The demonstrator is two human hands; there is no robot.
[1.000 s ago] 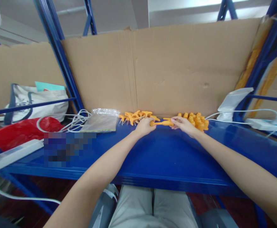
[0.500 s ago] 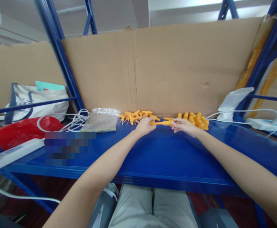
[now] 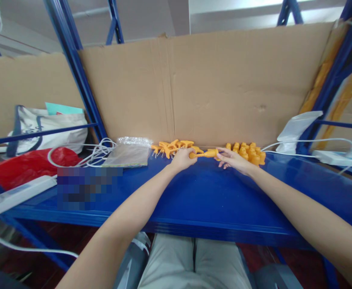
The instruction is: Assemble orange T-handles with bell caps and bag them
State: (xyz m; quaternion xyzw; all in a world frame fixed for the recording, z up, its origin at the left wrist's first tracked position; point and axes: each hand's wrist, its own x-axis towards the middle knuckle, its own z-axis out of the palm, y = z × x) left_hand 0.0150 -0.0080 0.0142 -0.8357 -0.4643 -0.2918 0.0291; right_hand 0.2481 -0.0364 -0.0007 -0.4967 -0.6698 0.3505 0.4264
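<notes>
Both my hands meet over the back of a blue metal shelf (image 3: 212,200). My left hand (image 3: 182,159) is closed round one end of a small orange plastic part (image 3: 204,153). My right hand (image 3: 232,158) pinches the other end of the same part. Behind my left hand lies a loose heap of orange T-shaped pieces (image 3: 172,147). Behind my right hand sits a cluster of orange caps (image 3: 250,152). Both heaps rest against the cardboard back wall (image 3: 212,88).
A clear plastic bag (image 3: 129,152) and coiled white cable (image 3: 96,153) lie at left. Further left are a red bag (image 3: 25,164), a white tote (image 3: 48,128) and a white power strip (image 3: 16,194). At right are another power strip (image 3: 338,157), white cables and a white pouch (image 3: 296,126).
The orange part has risen slightly and shifted a little toward the back wall between my hands. My arms have barely moved.
</notes>
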